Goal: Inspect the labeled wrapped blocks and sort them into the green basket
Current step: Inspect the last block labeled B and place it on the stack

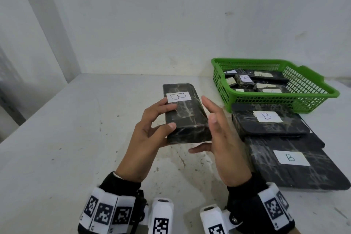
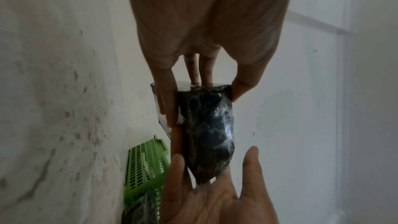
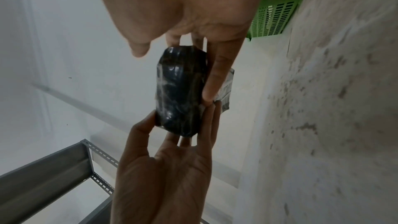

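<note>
Left hand [image 1: 150, 129] pinching black wrapped packet [image 1: 186, 118], right hand [image 1: 224, 138] straight-fingered against its side

Soft, even, rather dim daylight, with faint shadows and no glare. The head view bends at its edges. Both wrist views are blurred and grainy, palms close to the lens out of focus.
</note>
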{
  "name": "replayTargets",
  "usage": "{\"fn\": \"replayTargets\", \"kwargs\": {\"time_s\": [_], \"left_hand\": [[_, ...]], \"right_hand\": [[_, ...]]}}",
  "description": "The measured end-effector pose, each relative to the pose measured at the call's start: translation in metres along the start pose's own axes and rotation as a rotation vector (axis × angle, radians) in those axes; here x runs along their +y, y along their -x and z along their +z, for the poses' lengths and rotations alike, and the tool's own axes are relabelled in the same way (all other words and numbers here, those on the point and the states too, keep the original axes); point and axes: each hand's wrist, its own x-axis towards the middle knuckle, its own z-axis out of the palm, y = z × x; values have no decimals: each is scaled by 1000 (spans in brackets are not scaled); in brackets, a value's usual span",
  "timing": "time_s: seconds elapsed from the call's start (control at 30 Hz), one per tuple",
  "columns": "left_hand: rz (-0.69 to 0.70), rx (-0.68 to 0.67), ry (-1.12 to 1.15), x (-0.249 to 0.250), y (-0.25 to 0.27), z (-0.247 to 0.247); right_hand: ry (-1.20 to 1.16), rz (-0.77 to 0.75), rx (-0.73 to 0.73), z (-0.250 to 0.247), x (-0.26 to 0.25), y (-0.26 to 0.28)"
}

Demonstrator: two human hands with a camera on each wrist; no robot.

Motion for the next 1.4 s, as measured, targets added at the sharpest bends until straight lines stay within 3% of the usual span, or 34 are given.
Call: {"fn": "replayTargets", "kwargs": {"time_s": [0.2, 0.47, 0.7, 1.13, 1.4], "left_hand": [[13, -57, -85, -4, 1, -3], [-90, 2, 57, -3, -2, -4], [19, 39, -35, -3, -3, -7], [69, -109, -145, 0, 1, -1], [59, -166, -55, 10, 4, 4]], "right_hand": [[-40, 178, 25, -7, 6, -7], [-152, 168, 13, -11, 8, -9], [-21, 128, 19, -13, 8, -11], [-122, 102, -25, -7, 1, -8], [-151, 107, 91, -9, 10, -9]]}}
